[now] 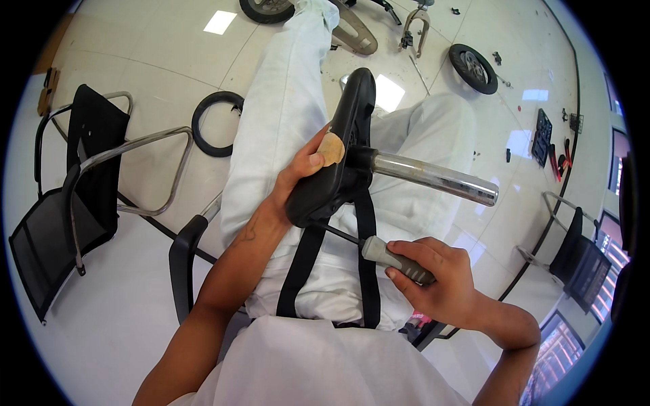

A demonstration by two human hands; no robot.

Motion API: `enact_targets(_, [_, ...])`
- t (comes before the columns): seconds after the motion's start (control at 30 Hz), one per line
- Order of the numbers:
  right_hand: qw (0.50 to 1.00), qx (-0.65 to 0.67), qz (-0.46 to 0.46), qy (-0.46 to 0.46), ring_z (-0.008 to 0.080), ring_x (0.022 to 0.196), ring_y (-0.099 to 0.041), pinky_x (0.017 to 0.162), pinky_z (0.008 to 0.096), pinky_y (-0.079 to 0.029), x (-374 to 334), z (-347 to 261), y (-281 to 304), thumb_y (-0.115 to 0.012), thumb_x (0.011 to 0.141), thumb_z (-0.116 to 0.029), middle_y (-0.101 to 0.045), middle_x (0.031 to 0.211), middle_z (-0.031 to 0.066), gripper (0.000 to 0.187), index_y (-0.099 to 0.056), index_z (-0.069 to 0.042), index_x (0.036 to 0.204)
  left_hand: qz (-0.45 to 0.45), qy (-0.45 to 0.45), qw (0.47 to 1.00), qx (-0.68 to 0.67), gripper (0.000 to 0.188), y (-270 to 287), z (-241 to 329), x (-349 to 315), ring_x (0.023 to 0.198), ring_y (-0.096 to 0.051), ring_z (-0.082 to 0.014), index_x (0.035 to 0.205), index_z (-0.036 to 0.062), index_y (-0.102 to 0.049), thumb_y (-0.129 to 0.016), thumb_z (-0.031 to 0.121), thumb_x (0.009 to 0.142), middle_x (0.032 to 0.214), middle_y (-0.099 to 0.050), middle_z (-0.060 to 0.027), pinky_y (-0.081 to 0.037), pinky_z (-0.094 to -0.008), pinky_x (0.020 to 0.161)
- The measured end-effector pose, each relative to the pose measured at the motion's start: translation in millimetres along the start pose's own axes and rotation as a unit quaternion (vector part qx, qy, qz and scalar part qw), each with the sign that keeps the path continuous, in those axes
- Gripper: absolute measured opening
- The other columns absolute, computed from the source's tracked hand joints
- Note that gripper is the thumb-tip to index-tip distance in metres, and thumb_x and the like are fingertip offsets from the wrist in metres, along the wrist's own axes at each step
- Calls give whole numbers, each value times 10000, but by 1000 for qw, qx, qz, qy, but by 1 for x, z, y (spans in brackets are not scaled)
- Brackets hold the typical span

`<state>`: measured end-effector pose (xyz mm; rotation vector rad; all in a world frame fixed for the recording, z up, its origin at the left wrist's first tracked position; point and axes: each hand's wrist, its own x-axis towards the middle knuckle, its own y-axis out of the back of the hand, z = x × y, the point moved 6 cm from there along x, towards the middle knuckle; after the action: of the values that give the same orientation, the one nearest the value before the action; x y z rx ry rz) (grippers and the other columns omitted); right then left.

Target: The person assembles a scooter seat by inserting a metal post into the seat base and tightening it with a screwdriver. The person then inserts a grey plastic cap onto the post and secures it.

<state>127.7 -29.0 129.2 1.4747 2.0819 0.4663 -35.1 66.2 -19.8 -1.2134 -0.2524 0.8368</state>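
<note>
A black bicycle saddle (338,159) is tilted over my lap, its narrow nose away from me. From its underside a shiny metal seat post (437,177) sticks out to the right. My left hand (300,169) grips the saddle's left side, and a tan patch (331,149) shows on the cover by the thumb. With my right hand (437,274) closed round its grey handle, a screwdriver (387,257) points left. The screwdriver's shaft reaches the saddle's wide rear end; its tip is hidden there.
Black mesh chairs (95,149) stand at left and right. On the tiled floor lie a tyre (215,124), a small wheel (472,69), a fork (416,30), a black tool case (542,137) and red-handled tools (559,162). Two black straps (302,271) cross my lap.
</note>
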Motion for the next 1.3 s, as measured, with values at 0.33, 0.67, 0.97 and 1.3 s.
enact_targets(0.33, [960,169,-61,-217,124,657,-609,642,285,-503,-5,19,-5,-800,869,-151,-686,786,88,306,-698,-43,1136,-8,-31,997,70,959,0,2,3,1274,-551,-231,1596,15,-200,-663,353,827,1430,-492,-155,-464,-355,1073])
enact_targets(0.67, [787,412,-146,-435,75,595,-518,494,237,-391,-15,34,-22,-706,970,-180,-686,859,69,328,-647,-26,1253,-29,-54,998,24,983,-6,4,0,1321,-525,-289,1598,25,-176,-675,464,874,1469,-464,-195,-437,-430,1115])
enact_targets(0.97, [835,391,-146,-358,73,632,-585,544,243,-446,10,26,-22,-733,949,-218,-687,856,28,356,-673,-3,1227,-43,-47,979,-192,932,-13,19,4,1361,-470,-414,1525,9,-353,-569,656,890,1460,-466,-270,-398,-530,1150])
enact_targets(1.3, [995,48,76,47,196,658,-683,577,277,-520,25,-13,27,-792,798,-45,-715,875,132,405,-692,-1,1189,-82,-57,991,-84,1005,-12,15,-5,1425,-409,-398,1568,35,-294,-562,701,865,1565,-366,-246,-335,-539,1186])
